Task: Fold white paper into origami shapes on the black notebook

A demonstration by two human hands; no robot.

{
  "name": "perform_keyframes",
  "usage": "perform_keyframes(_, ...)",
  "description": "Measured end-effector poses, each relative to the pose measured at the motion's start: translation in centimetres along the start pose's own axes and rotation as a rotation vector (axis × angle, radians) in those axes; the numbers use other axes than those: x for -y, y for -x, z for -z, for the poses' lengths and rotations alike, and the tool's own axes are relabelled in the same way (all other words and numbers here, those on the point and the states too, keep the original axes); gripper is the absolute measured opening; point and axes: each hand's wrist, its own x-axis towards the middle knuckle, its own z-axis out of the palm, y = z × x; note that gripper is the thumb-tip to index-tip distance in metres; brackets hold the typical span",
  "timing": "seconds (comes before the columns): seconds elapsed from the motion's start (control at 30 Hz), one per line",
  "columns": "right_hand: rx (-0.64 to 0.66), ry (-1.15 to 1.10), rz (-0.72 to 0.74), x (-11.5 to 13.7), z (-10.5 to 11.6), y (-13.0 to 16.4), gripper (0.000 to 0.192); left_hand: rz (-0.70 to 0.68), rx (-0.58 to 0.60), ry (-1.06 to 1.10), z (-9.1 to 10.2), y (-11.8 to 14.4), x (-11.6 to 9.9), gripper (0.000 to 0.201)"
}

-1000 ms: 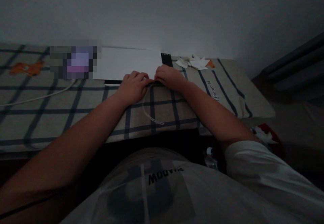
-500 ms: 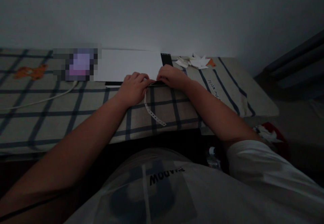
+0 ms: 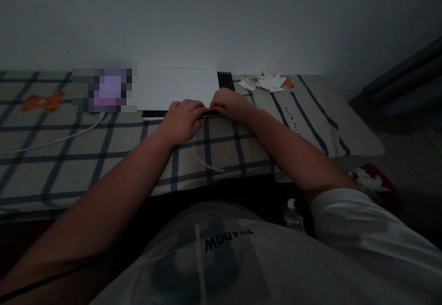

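Note:
A white sheet of paper (image 3: 176,86) lies over a black, hole-edged sheet (image 3: 226,80) on the striped cloth. My left hand (image 3: 183,118) rests at the paper's near edge, fingers bent over it and thumb tucked low. Just to its right, my right hand (image 3: 233,105) is closed in a pinch, and the fingertips of both hands nearly meet. From between them a narrow paper strip with punched holes (image 3: 210,166) hangs down in a curve over the cloth. The exact pinch points are partly hidden by the fingers.
A blurred-out phone (image 3: 109,89) with a white cable (image 3: 65,138) lies left of the paper. Farther left is an orange cut-out scrap (image 3: 43,101). Torn paper scraps (image 3: 269,83) lie to the right. Below are a plastic bottle (image 3: 293,215) and a red container (image 3: 392,197) holding paper.
The hanging strip has turned edge-on and its free end has swung slightly left. My right fingertips have shifted a little left, nearer my left hand.

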Motion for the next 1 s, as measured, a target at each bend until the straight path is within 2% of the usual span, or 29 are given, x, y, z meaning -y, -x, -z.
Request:
perform_keyframes(0.13,-0.013,-0.032,0.02,-0.5,-0.3,-0.1,0.03,0.013,-0.007,-0.009,-0.2,-0.1,0.0,0.059)
perform_keyframes(0.37,0.025,0.0,-0.005,0.3,0.2,-0.1,0.031,0.04,-0.006,-0.019,0.1,-0.2,-0.4,0.056)
perform_keyframes(0.5,0.046,-0.014,0.042,-0.1,0.5,0.1,0.028,0.028,0.01,-0.035,0.1,-0.2,-0.3,0.056)
perform_keyframes(0.63,-0.003,-0.069,0.092,-1.0,0.3,0.5,0.025,0.006,-0.013,-0.04,0.0,-0.1,-0.2,0.057)
perform_keyframes(0.8,-0.029,-0.11,0.09,-1.8,0.3,0.8,0.025,-0.013,-0.016,-0.061,-0.3,0.1,-0.1,0.058)
perform_keyframes(1.0,-0.018,-0.088,0.041,-1.4,0.4,0.6,0.024,-0.036,-0.006,-0.085,-0.5,-0.1,0.4,0.063)
